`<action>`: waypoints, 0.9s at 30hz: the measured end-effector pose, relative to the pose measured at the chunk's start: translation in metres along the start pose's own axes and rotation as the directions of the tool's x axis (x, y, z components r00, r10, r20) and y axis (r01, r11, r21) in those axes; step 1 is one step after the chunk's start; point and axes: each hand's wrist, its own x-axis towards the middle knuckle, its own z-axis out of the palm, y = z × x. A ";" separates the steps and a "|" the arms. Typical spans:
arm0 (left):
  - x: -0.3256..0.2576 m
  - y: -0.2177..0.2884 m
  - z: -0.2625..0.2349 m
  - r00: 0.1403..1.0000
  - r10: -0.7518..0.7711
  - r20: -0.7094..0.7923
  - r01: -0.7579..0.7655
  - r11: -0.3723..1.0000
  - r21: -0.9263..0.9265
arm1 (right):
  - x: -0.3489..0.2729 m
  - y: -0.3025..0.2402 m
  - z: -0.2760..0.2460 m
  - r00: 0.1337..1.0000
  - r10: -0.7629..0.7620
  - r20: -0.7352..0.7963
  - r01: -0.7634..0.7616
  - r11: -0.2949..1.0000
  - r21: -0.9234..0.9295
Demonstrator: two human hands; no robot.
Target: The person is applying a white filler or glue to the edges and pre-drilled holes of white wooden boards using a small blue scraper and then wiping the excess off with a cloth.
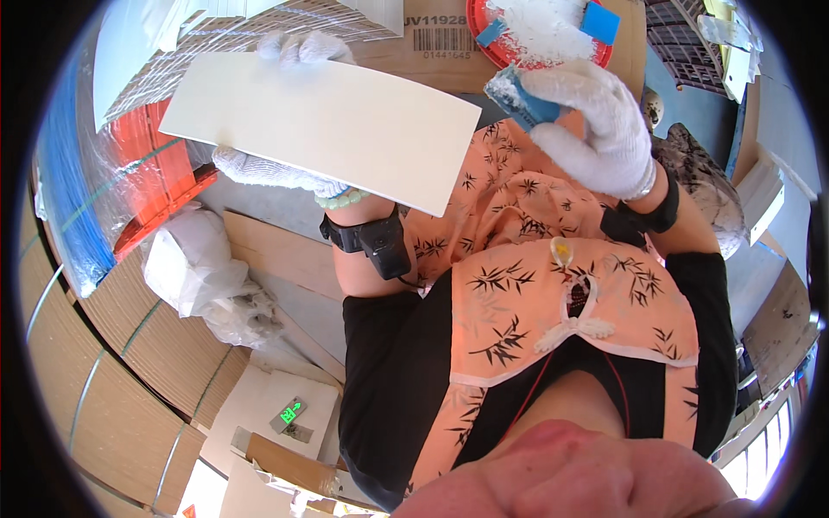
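My left hand (281,173), in a white knit glove, grips a long cream-white flat panel (319,129) from below. The thumb side shows along the near edge, and the fingertips curl over the far edge. The panel is tilted, its smooth broad face toward me. My right hand (600,125), gloved too, is closed around a blue sponge-like block (525,102) caked with white powder or paste. A gap separates this block from the panel's right end. Just beyond it stands a red round basin (475,34) of white powdery material, with blue pieces on it.
A cardboard box (432,69) lies under the basin. Stacked white slatted pieces (259,43) stand at the far left, near an orange-red crate (164,173). Crumpled plastic wrapping (194,268) and strapped cardboard stacks (121,371) are on my left. A dark basket (686,43) sits far right.
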 end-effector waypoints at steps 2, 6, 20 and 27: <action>-0.002 0.001 0.007 1.000 -0.011 0.027 0.011 1.000 0.003 | -0.004 -0.006 0.001 1.000 -0.002 -0.008 0.001 0.998 -0.060; -0.002 -0.002 0.025 0.953 -0.072 0.296 0.025 0.987 0.159 | -0.002 -0.009 0.000 0.996 -0.066 -0.054 0.062 0.996 -0.057; 0.000 0.003 0.011 0.963 -0.061 0.262 0.028 0.992 0.127 | -0.006 -0.007 0.013 0.999 0.014 -0.049 -0.015 1.000 -0.019; -0.003 0.007 0.012 0.970 -0.050 0.238 0.019 0.991 0.132 | -0.001 -0.009 0.010 0.999 -0.045 -0.027 0.046 0.999 0.009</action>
